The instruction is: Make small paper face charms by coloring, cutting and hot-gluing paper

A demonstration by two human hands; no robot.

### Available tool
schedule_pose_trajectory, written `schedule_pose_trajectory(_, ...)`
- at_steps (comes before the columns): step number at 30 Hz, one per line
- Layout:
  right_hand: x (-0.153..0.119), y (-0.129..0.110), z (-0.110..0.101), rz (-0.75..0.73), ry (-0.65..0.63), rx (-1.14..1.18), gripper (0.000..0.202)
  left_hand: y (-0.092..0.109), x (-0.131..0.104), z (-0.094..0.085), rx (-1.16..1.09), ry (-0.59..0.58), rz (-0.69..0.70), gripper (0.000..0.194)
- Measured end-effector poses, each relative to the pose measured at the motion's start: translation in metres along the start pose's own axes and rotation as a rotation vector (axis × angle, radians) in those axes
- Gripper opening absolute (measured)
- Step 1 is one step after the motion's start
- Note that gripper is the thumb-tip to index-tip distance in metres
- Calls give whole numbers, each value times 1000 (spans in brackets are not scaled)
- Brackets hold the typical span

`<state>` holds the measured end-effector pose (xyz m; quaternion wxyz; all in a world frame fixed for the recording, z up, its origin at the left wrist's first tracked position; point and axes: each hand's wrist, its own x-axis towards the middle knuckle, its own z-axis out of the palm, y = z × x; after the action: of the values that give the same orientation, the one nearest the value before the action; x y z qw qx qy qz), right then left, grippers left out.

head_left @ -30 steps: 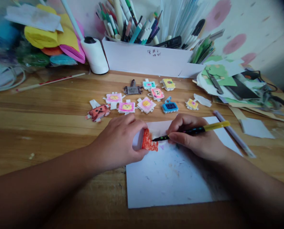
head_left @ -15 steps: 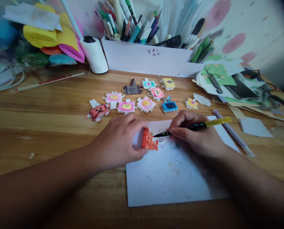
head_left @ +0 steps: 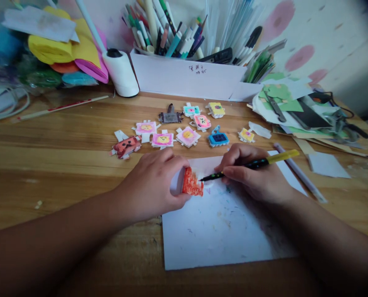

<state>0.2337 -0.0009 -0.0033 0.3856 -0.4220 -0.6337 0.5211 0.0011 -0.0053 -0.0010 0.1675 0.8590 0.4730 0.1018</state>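
Head view. Left hand (head_left: 153,185) closed on small paper piece (head_left: 192,186), fingers pinching its left edge; coloured orange-red face exposed just right of the fingertips, lying on white sheet (head_left: 221,231). Right hand (head_left: 252,177) gripping marker (head_left: 248,166), black barrel with yellow end angled up to the right, tip touching the paper piece's right edge. Sheet flat on wooden worktop (head_left: 63,165). Beyond the hands, row of coloured paper figures (head_left: 187,135); farther back, white box of pens (head_left: 187,76) and white roll (head_left: 121,72).
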Motion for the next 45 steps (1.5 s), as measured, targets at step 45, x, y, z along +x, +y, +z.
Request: schedule_pose_trajectory(45, 0, 0, -2, 0, 8, 15, 15, -1, 1, -1, 0, -21, -4, 46)
